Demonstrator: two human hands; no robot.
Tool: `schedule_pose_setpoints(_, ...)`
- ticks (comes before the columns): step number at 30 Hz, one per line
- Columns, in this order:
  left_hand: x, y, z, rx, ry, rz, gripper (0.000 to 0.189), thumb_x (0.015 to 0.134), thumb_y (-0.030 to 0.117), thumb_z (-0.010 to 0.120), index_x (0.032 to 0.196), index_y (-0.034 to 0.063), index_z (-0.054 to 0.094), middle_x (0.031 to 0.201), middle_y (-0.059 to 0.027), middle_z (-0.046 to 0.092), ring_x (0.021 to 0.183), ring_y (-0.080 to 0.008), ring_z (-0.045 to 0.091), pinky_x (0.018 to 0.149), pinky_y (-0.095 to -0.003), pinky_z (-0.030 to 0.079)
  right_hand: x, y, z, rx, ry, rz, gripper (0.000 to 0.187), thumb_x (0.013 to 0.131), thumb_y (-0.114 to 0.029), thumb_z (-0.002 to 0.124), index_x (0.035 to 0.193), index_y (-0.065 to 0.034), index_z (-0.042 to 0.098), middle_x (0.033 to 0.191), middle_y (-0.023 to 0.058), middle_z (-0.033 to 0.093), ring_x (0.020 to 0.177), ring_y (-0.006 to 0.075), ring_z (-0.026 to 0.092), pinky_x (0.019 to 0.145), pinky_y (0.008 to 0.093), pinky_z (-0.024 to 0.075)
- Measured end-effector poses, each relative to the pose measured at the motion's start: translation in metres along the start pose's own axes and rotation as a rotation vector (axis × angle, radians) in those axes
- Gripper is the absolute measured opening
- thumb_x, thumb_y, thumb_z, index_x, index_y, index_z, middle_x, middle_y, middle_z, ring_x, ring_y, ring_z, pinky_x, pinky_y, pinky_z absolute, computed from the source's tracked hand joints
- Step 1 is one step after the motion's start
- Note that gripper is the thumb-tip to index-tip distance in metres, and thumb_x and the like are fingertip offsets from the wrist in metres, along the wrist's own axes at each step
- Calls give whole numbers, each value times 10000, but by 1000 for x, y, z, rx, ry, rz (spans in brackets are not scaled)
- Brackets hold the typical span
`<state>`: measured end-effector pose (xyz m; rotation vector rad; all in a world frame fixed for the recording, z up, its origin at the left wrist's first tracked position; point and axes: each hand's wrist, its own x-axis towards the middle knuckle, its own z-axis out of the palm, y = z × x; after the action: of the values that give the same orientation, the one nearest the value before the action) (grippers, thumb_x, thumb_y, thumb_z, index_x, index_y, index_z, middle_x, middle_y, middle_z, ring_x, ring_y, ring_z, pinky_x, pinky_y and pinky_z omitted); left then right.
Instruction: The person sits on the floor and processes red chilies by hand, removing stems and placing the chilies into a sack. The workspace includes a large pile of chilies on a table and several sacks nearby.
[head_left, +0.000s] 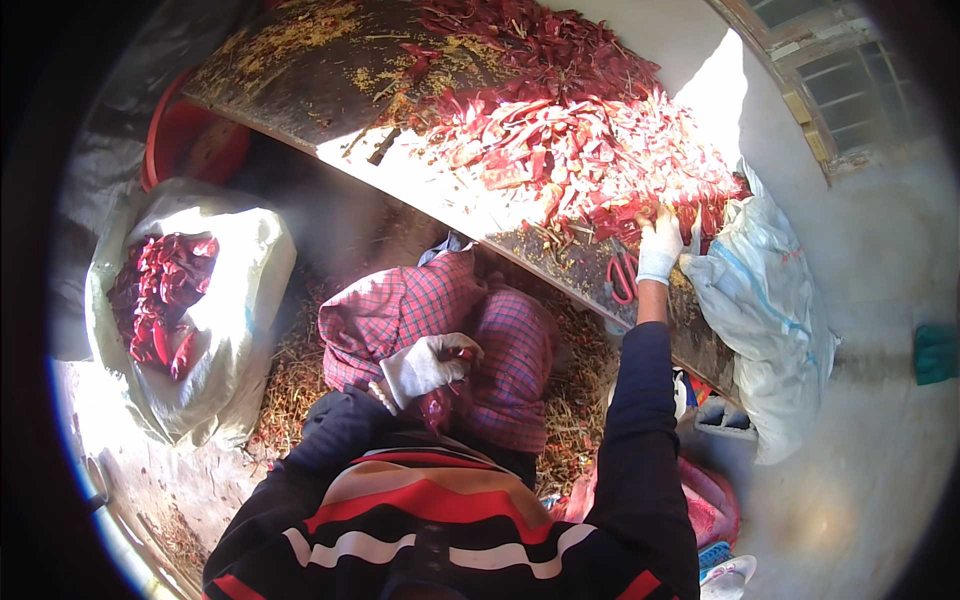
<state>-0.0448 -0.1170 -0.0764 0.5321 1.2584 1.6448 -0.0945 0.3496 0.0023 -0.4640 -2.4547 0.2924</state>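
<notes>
My left hand (426, 369), in a white knit glove with bare fingertips, is over my lap. Its fingers are curled around dried red chili peppers (435, 411), which hang below the palm. My right hand (660, 238), gloved the same way, reaches to the near right edge of a large heap of dried red chili peppers (570, 150) on a dark tabletop (300, 97). Its fingertips touch the heap, but whether they grip a pepper is hidden. Scissors with red handles (622, 277) lie on the tabletop just left of my right wrist.
To the left stands an open white woven sack (262, 300) with red chilies inside. Behind it is a red plastic tub (154, 142). Another white sack (772, 322) leans at the table's right end. Stems and scraps (292, 390) cover the floor. Yellow seeds (300, 37) are scattered on the tabletop.
</notes>
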Motion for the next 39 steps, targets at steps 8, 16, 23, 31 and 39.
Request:
schedule_pose_setpoints(8,3,-9,0,26,11,22,325,858,75,648,1176,14,674,1030,-54,695,955,-135,639,875,-291,522,3,16,-9,-47,78,-38,348,831,-58,712,1177,-31,687,1162,208,679,1068,358,658,952,410,516)
schedule_pose_setpoints(16,7,-10,-1,12,12,26,321,855,82,661,1167,6,680,1029,-57,696,962,-141,637,885,-297,518,5,-11,-26,382,256,356,207,865,9,699,1071,-9,691,1127,147,692,996,254,674,926,380,550)
schedule_pose_setpoints(23,9,-24,-1,-2,89,115,304,906,38,645,1208,6,660,990,-56,700,893,-126,666,798,-291,558,-124,-127,-21,1393,-195,462,233,860,118,662,1034,-25,602,1197,136,624,974,181,635,925,346,565)
schedule_pose_setpoints(31,0,-23,-3,-245,103,123,497,904,75,717,1374,19,566,1197,-56,678,1049,-127,633,920,-281,527,-270,-213,-16,980,-455,329,350,848,136,671,1161,-15,629,1239,92,620,1073,171,643,902,287,549)
schedule_pose_setpoints(39,-1,-15,1,-258,37,78,576,881,121,794,1385,25,531,1156,-45,683,1043,-135,636,945,-304,524,-284,-231,-22,496,-253,62,351,780,51,679,1123,-24,668,1157,155,660,1036,342,662,894,386,547)
